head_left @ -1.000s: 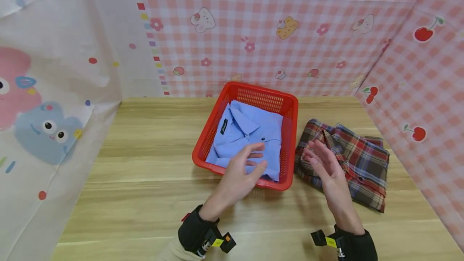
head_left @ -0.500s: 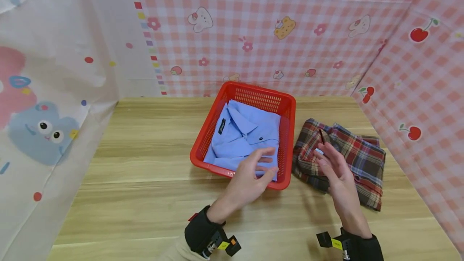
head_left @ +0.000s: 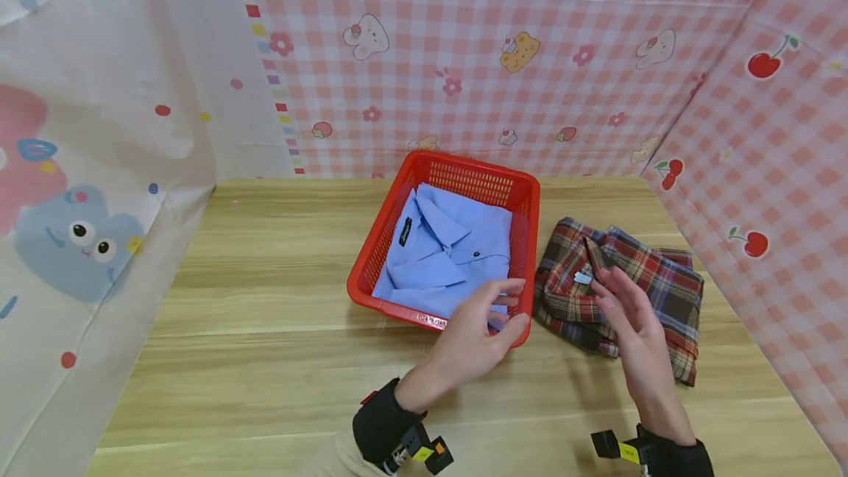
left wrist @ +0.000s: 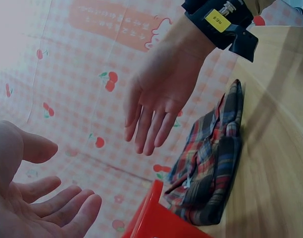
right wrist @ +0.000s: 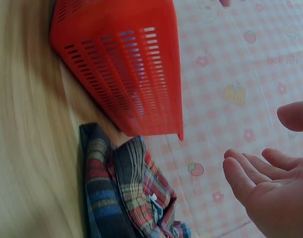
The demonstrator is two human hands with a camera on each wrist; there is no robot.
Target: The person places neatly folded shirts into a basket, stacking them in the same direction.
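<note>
I have the left hand (head_left: 472,336), loosely wide, at the red basket's (head_left: 480,182) near right corner; right hand (head_left: 641,350), also wide, by plaid clothing (head_left: 665,284) right of the basket.

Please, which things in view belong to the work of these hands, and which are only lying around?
Probably part of the work:
- red basket
- blue shirt, folded inside it
- plaid garment, folded beside it
- left hand and right hand, both holding nothing

Probably only surroundings:
- wooden table
- patterned cloth behind
- left wrist camera, right wrist camera: worn, not handled
</note>
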